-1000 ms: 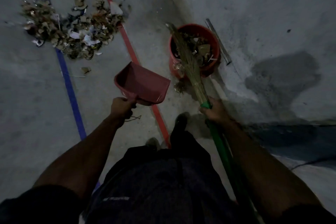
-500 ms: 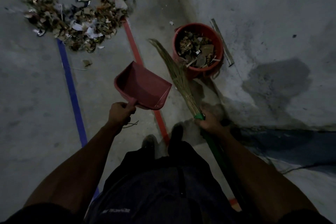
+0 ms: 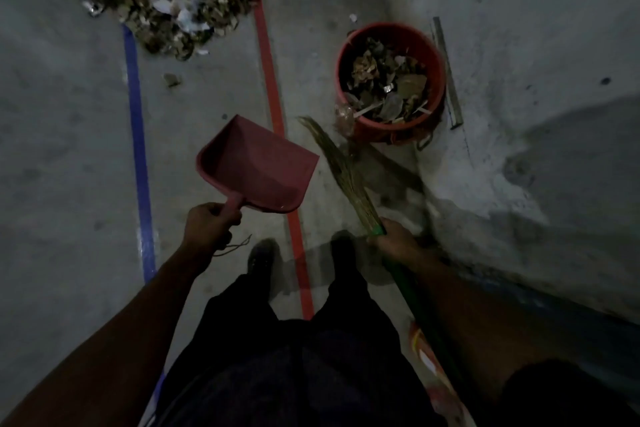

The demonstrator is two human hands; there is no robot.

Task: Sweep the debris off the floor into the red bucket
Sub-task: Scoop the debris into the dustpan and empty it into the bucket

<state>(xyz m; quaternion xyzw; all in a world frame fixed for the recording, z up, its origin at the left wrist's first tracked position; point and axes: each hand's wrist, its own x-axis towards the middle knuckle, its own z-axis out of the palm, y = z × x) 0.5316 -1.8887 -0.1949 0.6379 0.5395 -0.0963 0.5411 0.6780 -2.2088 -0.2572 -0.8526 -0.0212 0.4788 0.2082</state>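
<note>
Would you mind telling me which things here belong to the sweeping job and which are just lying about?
Part of the job:
- debris pile
- red bucket
- dustpan, held by the left hand
- broom, held by the right hand

Just lying about:
- metal strip beside the bucket
- blue floor line
- red floor line

The floor (image 3: 62, 156) is bare grey concrete, stained and scuffed, with a darker patch at 3 o'clock. A blue line (image 3: 136, 135) and a red line (image 3: 273, 104) run along it from 12 towards 6 o'clock. A debris pile (image 3: 166, 0) of dry leaves and paper scraps lies at 11 o'clock, spread over both lines, with one stray bit (image 3: 171, 80) just below it between the lines. The red bucket (image 3: 391, 83) stands at 1 o'clock, holding debris. A thin metal strip (image 3: 448, 73) lies just beside the bucket on its right. Two dark shoes stand near 6 o'clock, either side of the red line.
</note>
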